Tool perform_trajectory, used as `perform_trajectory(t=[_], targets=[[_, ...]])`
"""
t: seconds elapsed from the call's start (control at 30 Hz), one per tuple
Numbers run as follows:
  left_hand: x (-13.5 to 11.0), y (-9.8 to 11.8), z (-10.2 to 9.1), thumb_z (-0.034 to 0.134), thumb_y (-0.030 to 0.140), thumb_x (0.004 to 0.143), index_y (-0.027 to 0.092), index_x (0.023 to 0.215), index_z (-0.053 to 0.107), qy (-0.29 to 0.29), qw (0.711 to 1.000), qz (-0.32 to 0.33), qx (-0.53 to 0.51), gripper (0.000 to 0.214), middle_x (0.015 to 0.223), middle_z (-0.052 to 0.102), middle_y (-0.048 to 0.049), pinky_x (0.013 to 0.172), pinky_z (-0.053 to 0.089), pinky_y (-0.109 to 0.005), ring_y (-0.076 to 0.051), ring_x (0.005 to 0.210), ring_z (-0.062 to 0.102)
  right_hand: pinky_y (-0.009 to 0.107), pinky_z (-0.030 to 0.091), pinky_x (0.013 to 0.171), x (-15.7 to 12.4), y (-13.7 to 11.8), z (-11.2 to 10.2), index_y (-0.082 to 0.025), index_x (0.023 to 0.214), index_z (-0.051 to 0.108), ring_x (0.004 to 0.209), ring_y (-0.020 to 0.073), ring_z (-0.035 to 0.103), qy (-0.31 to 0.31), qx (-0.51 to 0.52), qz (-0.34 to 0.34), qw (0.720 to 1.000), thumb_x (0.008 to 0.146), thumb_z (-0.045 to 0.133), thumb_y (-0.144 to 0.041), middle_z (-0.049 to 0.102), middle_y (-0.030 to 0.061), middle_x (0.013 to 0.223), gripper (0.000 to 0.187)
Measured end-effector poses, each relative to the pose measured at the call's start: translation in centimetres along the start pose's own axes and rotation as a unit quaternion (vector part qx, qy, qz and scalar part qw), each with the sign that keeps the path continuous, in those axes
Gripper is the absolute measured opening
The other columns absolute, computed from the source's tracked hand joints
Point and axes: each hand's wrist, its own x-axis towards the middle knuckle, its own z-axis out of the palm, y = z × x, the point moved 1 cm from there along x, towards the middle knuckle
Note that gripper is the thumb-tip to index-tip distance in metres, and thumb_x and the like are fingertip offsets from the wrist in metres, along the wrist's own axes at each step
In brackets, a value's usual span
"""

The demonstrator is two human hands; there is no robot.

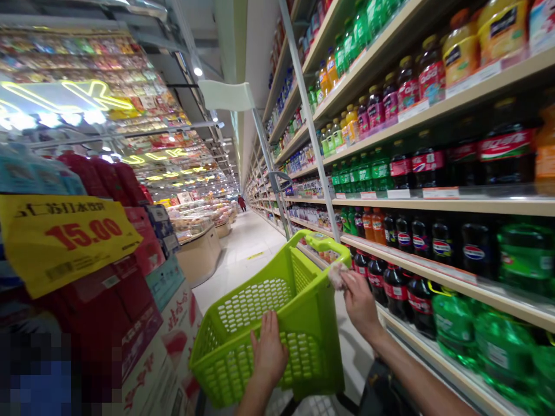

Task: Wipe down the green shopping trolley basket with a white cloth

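A lime-green shopping cart (299, 323) with a perforated basket stands in front of me, and I see nothing inside the visible part of it. My left hand (269, 349) lies against the near side of the basket, fingers stretched out over the rim. At the handle end, my right hand (359, 300) pinches a crumpled whitish wipe (338, 276), which touches the corner of the cart's green handle (325, 245). Whether it is cloth or paper I cannot tell.
Shelves (433, 214) of soft drink bottles rise close on the right. Stacked boxed goods with a yellow price sign (69, 240) stand close on the left. The pale aisle floor (255, 237) runs ahead past display counters (199, 254); a distant person (241, 203) is there.
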Motion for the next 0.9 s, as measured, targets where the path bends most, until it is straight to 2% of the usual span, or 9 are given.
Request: perform_trajectory(t=[0.07, 0.23, 0.3, 0.4, 0.47, 0.57, 0.63, 0.8, 0.9], targets=[[-0.2, 0.0, 0.1, 0.041, 0.01, 0.065, 0.008, 0.136, 0.012, 0.001, 1.0, 0.012, -0.005, 0.076, 0.145, 0.009, -0.0089, 0.105, 0.011, -0.053, -0.023, 0.133, 0.008, 0.041, 0.042, 0.091, -0.2, -0.8, 0.5, -0.017, 0.108, 0.055, 0.104, 0.0217, 0.048, 0.001, 0.008, 0.005, 1.0, 0.076, 0.035, -0.009, 0.05, 0.0111, 0.108, 0.038], [-0.8, -0.4, 0.4, 0.039, 0.007, 0.065, 0.011, 0.136, 0.015, 0.009, 1.0, 0.017, 0.001, 0.075, 0.145, 0.01, -0.0065, 0.106, 0.009, -0.052, -0.022, 0.133, 0.008, 0.036, 0.048, 0.084, -4.0, -1.6, 1.7, -0.021, 0.107, 0.055, 0.101, 0.0198, 0.051, -0.1, 0.04, -0.014, 0.994, 0.074, 0.036, -0.006, 0.052, 0.0077, 0.105, 0.041], [-0.9, -0.6, 0.4, 0.04, 0.008, 0.065, 0.011, 0.136, 0.015, 0.006, 1.0, 0.008, -0.008, 0.076, 0.145, 0.008, -0.0061, 0.105, 0.011, -0.052, -0.022, 0.133, 0.008, 0.037, 0.046, 0.087, -3.5, -2.2, 1.8, -0.019, 0.108, 0.055, 0.102, 0.0203, 0.05, -0.089, 0.038, -0.018, 0.995, 0.075, 0.036, -0.007, 0.051, 0.009, 0.107, 0.039], [-0.9, -1.1, 0.2, 0.042, 0.01, 0.064, 0.013, 0.137, 0.014, -0.002, 0.999, 0.028, -0.029, 0.077, 0.145, 0.01, -0.0047, 0.105, 0.012, -0.053, -0.022, 0.133, 0.01, 0.04, 0.044, 0.089, -1.1, -3.5, 2.2, -0.016, 0.108, 0.055, 0.104, 0.0223, 0.047, -0.056, 0.023, -0.023, 0.998, 0.076, 0.037, -0.008, 0.05, 0.012, 0.109, 0.037], [-1.0, -1.7, 0.2, 0.043, 0.011, 0.064, 0.014, 0.136, 0.017, 0.001, 0.999, 0.042, -0.031, 0.076, 0.144, 0.013, -0.0041, 0.106, 0.009, -0.053, -0.023, 0.133, 0.012, 0.041, 0.044, 0.088, -0.9, -4.2, 2.7, -0.016, 0.105, 0.056, 0.103, 0.0233, 0.048, -0.075, 0.015, -0.034, 0.996, 0.075, 0.038, -0.007, 0.051, 0.0123, 0.107, 0.037], [-1.2, -2.8, 0.5, 0.042, 0.01, 0.064, 0.013, 0.136, 0.018, 0.004, 1.0, 0.019, -0.025, 0.075, 0.144, 0.015, -0.0047, 0.106, 0.01, -0.052, -0.023, 0.133, 0.012, 0.038, 0.048, 0.081, -3.6, -4.9, 3.3, -0.018, 0.1, 0.059, 0.096, 0.0214, 0.051, -0.135, 0.014, -0.04, 0.99, 0.072, 0.037, -0.005, 0.054, 0.0098, 0.101, 0.037], [-1.3, -3.4, 0.9, 0.042, 0.009, 0.062, 0.012, 0.136, 0.016, 0.004, 1.0, 0.004, -0.023, 0.078, 0.145, 0.012, -0.0048, 0.105, 0.011, -0.052, -0.023, 0.133, 0.009, 0.035, 0.049, 0.079, -5.4, -5.6, 3.5, -0.019, 0.1, 0.058, 0.094, 0.0198, 0.052, -0.151, 0.023, -0.042, 0.987, 0.072, 0.036, -0.003, 0.055, 0.0088, 0.1, 0.039], [-1.7, -4.3, 1.6, 0.045, 0.013, 0.062, 0.014, 0.137, 0.013, 0.002, 0.998, 0.034, -0.046, 0.081, 0.145, 0.008, -0.0036, 0.107, 0.009, -0.049, -0.022, 0.133, 0.006, 0.04, 0.042, 0.09, -5.5, -6.6, 4.7, -0.015, 0.113, 0.052, 0.108, 0.022, 0.045, -0.106, 0.03, -0.053, 0.993, 0.076, 0.035, -0.006, 0.048, 0.0133, 0.113, 0.041], [-2.3, -5.0, 2.0, 0.045, 0.014, 0.065, 0.012, 0.136, 0.015, 0.015, 0.999, -0.003, -0.043, 0.078, 0.145, 0.009, -0.0063, 0.106, 0.01, -0.049, -0.022, 0.133, 0.007, 0.038, 0.045, 0.087, -7.5, -6.3, 5.6, -0.017, 0.115, 0.049, 0.107, 0.0215, 0.046, -0.121, 0.012, -0.053, 0.991, 0.075, 0.034, -0.006, 0.05, 0.0113, 0.112, 0.045]])
